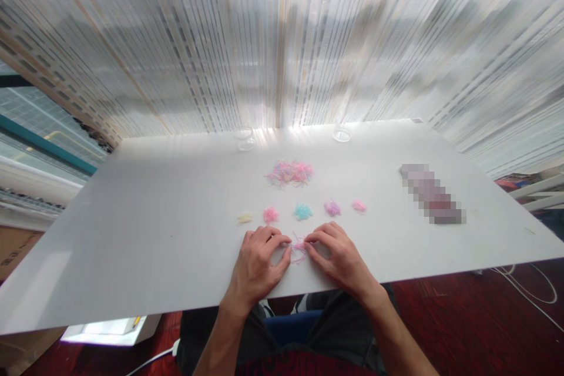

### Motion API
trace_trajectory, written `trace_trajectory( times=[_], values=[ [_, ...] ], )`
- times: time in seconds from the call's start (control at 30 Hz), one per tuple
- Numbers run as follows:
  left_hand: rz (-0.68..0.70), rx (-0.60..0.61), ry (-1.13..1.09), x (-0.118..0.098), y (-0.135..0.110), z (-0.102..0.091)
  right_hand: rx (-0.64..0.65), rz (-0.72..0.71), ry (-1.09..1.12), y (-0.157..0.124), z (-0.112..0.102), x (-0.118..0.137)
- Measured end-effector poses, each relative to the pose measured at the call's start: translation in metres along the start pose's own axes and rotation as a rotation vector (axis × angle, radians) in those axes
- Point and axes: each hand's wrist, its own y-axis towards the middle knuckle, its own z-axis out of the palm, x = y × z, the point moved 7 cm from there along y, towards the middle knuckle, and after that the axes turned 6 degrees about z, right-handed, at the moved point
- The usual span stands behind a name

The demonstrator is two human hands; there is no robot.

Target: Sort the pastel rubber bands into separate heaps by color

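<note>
My left hand [259, 261] rests near the front edge of the white table [198, 270], thumb and forefinger pinched at the left side of a small bunch of pink strands [299, 245]. From the other side my right hand [337, 255] pinches the same bunch. The strands are thin and look like small elastic bands. Just beyond my hands lies a row of small sorted piles: yellow [244, 218], deeper pink [270, 215], turquoise [302, 211], purple [332, 207] and light pink [359, 205]. A larger mixed pile [291, 173] of pastel strands sits behind the row.
Two clear round containers, one on the left [245, 140] and one on the right [342, 134], stand at the table's back edge by the blinds [282, 41]. A blurred-out flat object [432, 194] lies on the right. White cables [524, 288] trail over the red floor.
</note>
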Motion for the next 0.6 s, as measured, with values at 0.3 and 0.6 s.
trace_trajectory(
  times=[0.3,0.6],
  values=[
    [0.073,-0.067,-0.100,-0.003,-0.002,-0.007,-0.026,-0.012,0.107,0.002,0.001,0.011],
    [0.078,-0.087,-0.140,-0.002,-0.003,-0.007,0.007,0.004,0.159,0.001,0.006,0.009]
  ],
)
